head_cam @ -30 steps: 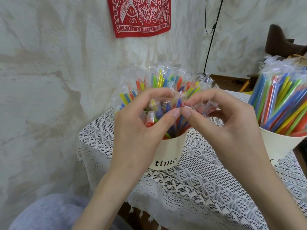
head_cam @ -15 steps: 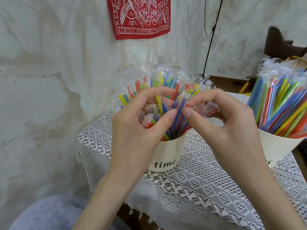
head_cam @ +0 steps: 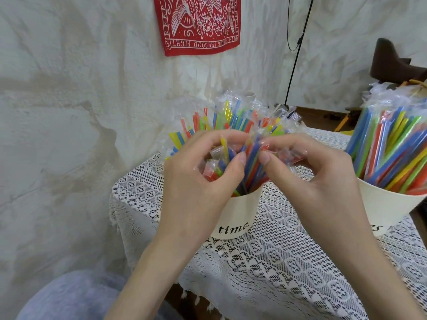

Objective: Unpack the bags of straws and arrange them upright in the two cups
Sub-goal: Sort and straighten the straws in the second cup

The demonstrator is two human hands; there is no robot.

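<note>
Behind cup (head_cam: 233,218): bandana (head_cam: 197,21); hands (head_cam: 203,179) hide straws (head_cam: 251,162).

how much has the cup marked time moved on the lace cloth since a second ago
No. The cup marked time sits at the same spot on the lace cloth, same distance from its left edge; only the hands shift among the straws.

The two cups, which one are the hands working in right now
The cup marked "time", near the table's left corner. Both the left hand and right hand pinch wrapped straws over it; the other cup at the right edge stands untouched.
</note>
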